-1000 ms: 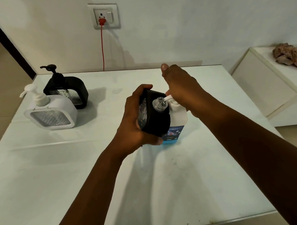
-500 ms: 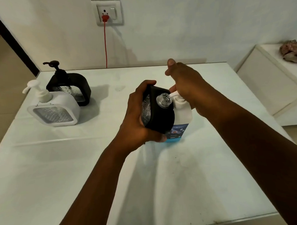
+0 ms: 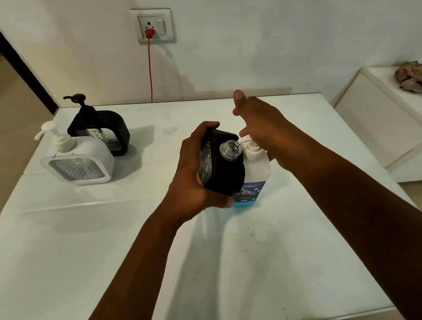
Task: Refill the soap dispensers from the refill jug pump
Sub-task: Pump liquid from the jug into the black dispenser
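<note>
Near the middle of the white table [image 3: 65, 275], the left hand [image 3: 193, 175] grips a black, rounded-square soap dispenser with a textured clear window [image 3: 223, 169], its fingers curled round the body. The dispenser is tilted, and its bare, threaded clear neck [image 3: 230, 149] meets the white spout of the pump [image 3: 244, 141] on a white refill jug with a blue label [image 3: 256, 172], which stands on the table just beside it. The right hand [image 3: 266, 128] lies over the pump head with its fingers nearly straight and holds nothing; whether the palm is pressing just now I cannot tell.

By my reading, the filling step is in hand. The next move calls for a firm downward press on the pump while the left hand keeps the narrow neck under the spout, or soap will likely run down the black casing. How full this dispenser is cannot be made out.

Well apart at the left stand a white dispenser [image 3: 84, 163] and another black one [image 3: 107, 130], both with pumps fitted.
</note>
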`<state>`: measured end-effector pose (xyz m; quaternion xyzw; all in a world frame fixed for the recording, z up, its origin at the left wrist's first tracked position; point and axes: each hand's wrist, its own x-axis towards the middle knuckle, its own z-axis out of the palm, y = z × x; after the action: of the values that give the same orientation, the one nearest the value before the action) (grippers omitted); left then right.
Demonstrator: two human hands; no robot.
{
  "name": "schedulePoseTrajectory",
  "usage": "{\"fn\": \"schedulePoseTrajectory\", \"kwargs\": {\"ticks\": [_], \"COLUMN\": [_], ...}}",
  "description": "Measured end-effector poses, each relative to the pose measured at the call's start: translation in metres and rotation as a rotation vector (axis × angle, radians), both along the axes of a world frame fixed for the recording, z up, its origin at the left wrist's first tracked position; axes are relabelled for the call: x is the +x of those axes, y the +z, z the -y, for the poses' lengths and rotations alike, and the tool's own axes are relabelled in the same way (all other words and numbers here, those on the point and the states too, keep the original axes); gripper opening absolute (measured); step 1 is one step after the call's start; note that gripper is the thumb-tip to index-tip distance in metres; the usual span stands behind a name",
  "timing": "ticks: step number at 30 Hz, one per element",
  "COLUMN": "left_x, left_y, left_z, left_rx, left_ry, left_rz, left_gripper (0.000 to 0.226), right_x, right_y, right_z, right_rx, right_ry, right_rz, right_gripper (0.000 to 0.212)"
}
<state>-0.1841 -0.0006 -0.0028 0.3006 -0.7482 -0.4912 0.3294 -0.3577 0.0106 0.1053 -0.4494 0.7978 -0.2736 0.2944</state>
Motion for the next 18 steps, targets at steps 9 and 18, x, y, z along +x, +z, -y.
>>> {"fn": "schedulePoseTrajectory", "kwargs": {"ticks": [9, 18], "left_x": [0.000, 0.001], "left_y": [0.004, 0.003], "left_z": [-0.005, -0.003], "left_rx": [0.008, 0.018], "left_ry": [0.009, -0.006], "left_rz": [0.024, 0.013], "left_gripper": [0.133, 0.134], "right_x": [0.003, 0.006], "right_y": [-0.008, 0.001], "right_z": [-0.003, -0.010], "right_rx": [-0.046, -0.080], "right_ry": [-0.049, -0.014], "right_rz": [-0.043, 0.053], "right_gripper": [0.049, 0.041]}}
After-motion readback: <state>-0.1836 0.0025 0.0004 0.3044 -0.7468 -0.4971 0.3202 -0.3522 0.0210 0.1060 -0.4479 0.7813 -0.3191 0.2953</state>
